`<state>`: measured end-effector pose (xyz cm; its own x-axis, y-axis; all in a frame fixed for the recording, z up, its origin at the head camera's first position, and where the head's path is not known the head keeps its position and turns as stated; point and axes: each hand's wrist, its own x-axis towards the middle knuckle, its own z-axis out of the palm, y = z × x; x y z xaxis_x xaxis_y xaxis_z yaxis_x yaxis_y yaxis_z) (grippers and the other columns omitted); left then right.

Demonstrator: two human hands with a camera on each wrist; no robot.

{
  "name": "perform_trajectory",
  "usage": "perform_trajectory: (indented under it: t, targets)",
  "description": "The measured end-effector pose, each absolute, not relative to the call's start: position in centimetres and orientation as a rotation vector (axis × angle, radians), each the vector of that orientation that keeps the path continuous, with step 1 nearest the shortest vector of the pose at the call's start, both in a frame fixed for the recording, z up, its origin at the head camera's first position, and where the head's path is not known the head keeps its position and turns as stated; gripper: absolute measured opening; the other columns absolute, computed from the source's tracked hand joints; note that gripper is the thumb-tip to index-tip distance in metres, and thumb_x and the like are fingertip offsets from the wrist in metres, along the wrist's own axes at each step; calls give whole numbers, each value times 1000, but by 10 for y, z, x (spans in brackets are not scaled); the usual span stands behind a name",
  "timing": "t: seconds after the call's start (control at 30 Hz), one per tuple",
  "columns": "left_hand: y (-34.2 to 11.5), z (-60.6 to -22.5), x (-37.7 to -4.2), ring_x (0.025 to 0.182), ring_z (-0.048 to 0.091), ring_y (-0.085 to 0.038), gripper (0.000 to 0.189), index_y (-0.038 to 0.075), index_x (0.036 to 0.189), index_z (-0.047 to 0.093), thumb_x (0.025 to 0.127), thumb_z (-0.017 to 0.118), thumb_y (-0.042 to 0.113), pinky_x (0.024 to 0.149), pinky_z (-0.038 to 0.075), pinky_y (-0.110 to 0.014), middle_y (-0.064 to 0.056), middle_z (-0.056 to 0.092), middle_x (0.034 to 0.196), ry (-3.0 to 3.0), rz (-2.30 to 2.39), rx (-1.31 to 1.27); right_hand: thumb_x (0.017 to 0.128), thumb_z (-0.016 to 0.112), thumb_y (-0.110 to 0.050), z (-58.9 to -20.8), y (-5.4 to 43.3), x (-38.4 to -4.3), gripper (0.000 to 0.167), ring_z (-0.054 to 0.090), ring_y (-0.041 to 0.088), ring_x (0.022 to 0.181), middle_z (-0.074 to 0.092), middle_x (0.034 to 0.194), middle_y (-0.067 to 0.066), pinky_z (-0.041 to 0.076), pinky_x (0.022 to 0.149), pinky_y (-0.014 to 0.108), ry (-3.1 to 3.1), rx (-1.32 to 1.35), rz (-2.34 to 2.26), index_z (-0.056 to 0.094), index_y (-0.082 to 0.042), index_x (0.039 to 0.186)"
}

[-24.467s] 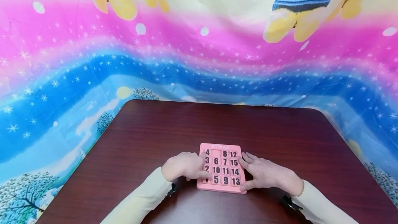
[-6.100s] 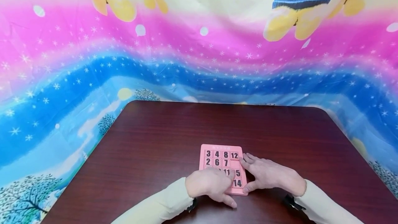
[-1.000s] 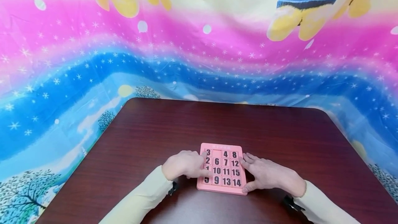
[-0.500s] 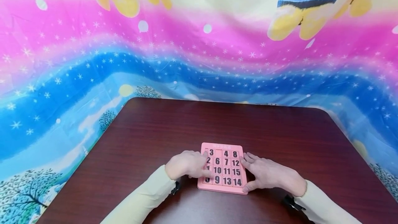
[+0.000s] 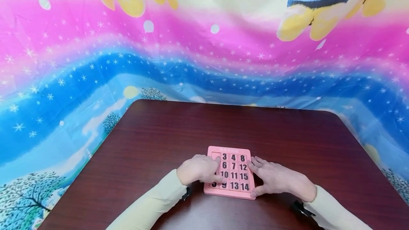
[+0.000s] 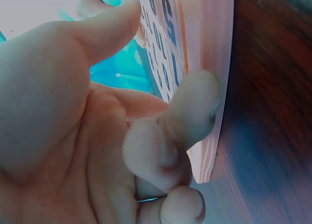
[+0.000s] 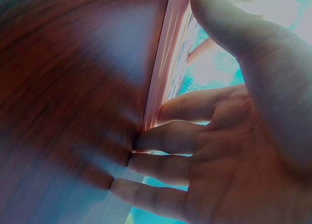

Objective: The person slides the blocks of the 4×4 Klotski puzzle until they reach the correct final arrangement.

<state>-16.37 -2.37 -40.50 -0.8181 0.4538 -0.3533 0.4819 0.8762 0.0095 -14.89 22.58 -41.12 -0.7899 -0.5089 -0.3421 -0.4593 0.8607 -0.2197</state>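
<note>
A pink sliding number puzzle lies flat on the table. Its top row reads 3, 4, 8, with the gap at the top left corner. My left hand lies over the puzzle's left side, index fingertip by the 3 and 6 tiles and thumb over the 10 and 9. It hides most of the left column; the 5 tile partly shows below. In the left wrist view the other fingers curl loosely beside the puzzle's edge. My right hand rests against the right edge, thumb at the near corner, fingers extended.
The dark red-brown wooden table has rounded far corners. Behind and beside it hangs a printed cloth in pink, blue and cream. A black strap shows at the right sleeve cuff.
The 3 tile has slid right from the top left corner, under my left index finger, shifting the gap there. Over the longer span, several tiles have changed places. My right hand has stayed put.
</note>
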Motion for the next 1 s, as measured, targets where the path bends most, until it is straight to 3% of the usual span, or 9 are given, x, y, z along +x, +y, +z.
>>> perform_trajectory:
  t: [0.03, 0.27, 0.47, 0.57, 0.83, 1.0]
  targets:
    - [-24, -405, -163, 88, 63, -13, 88, 16, 149, 43, 84, 53, 75, 79, 50, -32, -1, 70, 103, 2701, -107, 699, 71, 74, -66, -411, 226, -149, 104, 31, 39, 146, 35, 155, 25, 36, 109, 55, 2641, -714, -177, 42, -2, 147]
    - [-32, -404, -150, 80, 64, -15, 82, 11, 138, 49, 84, 57, 72, 74, 51, -34, 0, 67, 85, 2687, -37, 751, 70, 74, -66, -412, 226, -149, 105, 30, 37, 146, 33, 156, 22, 35, 110, 55, 2628, -680, -197, 41, -5, 149]
    - [-36, -403, -131, 86, 68, -18, 94, 7, 143, 46, 82, 52, 78, 73, 52, -34, -2, 73, 102, 2679, -109, 844, 70, 74, -68, -412, 226, -149, 106, 31, 37, 146, 33, 157, 21, 36, 110, 55, 2634, -688, -182, 41, -5, 149]
    - [-36, -402, -128, 86, 68, -17, 92, 6, 140, 48, 83, 49, 79, 74, 52, -33, -2, 73, 100, 2682, -108, 856, 70, 74, -67, -412, 226, -149, 106, 31, 37, 146, 33, 156, 22, 36, 110, 55, 2638, -694, -179, 41, -4, 148]
    - [-38, -401, -131, 104, 68, -19, 94, 12, 148, 44, 84, 42, 80, 85, 51, -35, -7, 71, 117, 2691, -77, 823, 70, 74, -67, -411, 226, -149, 106, 31, 36, 146, 33, 156, 22, 36, 110, 54, 2636, -699, -190, 40, -4, 149]
    - [-37, -402, -134, 99, 69, -20, 95, 13, 149, 43, 84, 40, 82, 79, 52, -35, -7, 72, 114, 2683, -88, 775, 70, 75, -66, -411, 227, -149, 105, 31, 38, 145, 34, 156, 24, 36, 110, 55, 2644, -707, -186, 41, -4, 148]
